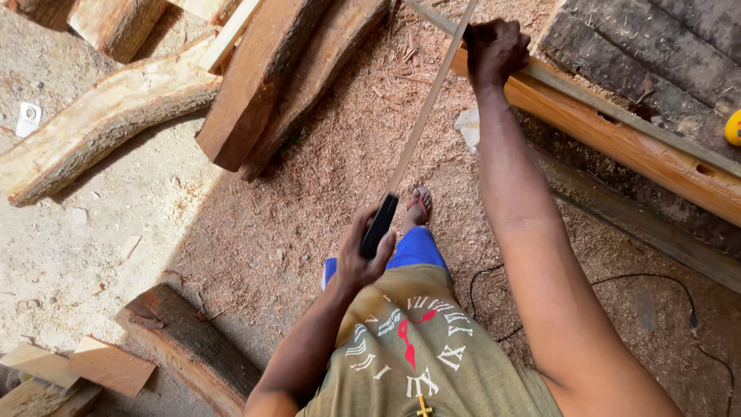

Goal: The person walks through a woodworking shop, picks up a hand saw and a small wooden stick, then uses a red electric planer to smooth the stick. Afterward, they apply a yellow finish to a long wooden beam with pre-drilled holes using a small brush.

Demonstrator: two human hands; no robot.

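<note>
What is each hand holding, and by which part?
Left hand grips the black handle of a long flat blade. Right hand clasps the far end of a thin wooden strip lying on a beam.

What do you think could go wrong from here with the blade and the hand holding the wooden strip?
The long blade runs up beside the right hand gripping the thin wooden strip; a slip could cut it. The sandalled foot lies under the handle in the left hand. The black cable could snag a step.
</note>
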